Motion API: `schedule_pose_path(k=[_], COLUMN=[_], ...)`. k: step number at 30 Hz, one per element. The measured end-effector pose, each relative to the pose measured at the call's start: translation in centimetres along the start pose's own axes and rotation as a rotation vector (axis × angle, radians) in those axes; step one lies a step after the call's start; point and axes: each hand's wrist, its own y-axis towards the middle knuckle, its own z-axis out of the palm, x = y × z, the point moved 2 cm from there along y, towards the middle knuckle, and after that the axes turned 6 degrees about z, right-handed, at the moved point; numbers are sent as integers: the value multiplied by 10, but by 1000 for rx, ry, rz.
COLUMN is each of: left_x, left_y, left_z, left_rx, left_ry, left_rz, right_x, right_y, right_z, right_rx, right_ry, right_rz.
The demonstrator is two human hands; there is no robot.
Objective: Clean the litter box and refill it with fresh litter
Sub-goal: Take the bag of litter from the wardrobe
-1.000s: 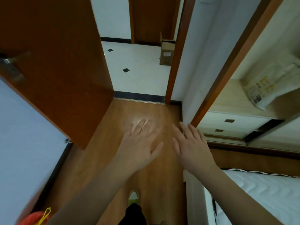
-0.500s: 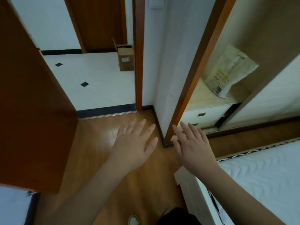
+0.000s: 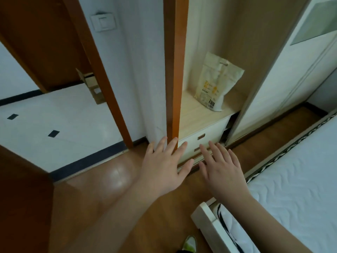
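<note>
On the pale wooden shelf (image 3: pixel 197 115) inside the open wardrobe, a cream bag (image 3: pixel 217 84) with yellow print, standing upright with long axis near vertical, leaning slightly back toward the wardrobe's rear wall, handle cutout at top, printed face turned outward toward the room. Contents not readable from the label. Below the shelf, two white drawers (image 3: pixel 202 141) with small slot pulls. Right of the bag, the sliding wardrobe door (image 3: pixel 284 84), its edge just beside the shelf's right end; left of it, an orange-brown wooden post (image 3: pixel 175 70) bounding the opening. Open room ahead limited to the strip of wooden floor (image 3: pixel 109 189) between doorway and bed; white mattress (image 3: pixel 300 179) and its white bed frame corner (image 3: pixel 206 223) closing off the right side. Doorway at left opening onto white tiled floor (image 3: pixel 54 121), with a cardboard box (image 3: pixel 91 86) partly hidden behind the door frame. Light switch (image 3: pixel 104 23) on the white wall above. Both forearms stretched forward, palms down. Left hand (image 3: pixel 164 168) with fingers spread and straight, holding nothing, seen in front of the post's base. Right hand (image 3: pixel 222 172) likewise spread flat and empty, just beside the left, seen in front of the drawers. Toe of a green-and-white shoe (image 3: pixel 189 242) at the bottom edge.
</note>
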Motion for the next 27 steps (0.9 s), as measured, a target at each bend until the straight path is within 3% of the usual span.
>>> schedule_pose_path(k=[14,27], left_x=[-8,29], left_y=[198,338], left_z=[-18,-24], left_rx=[-22,-2], left_ry=[95,36], left_rz=[103,247], right_x=[-93,-99], right_y=[150,272], right_z=[16,15], right_rx=[-22,-61], right_ry=[84,95], right_rz=[194,377])
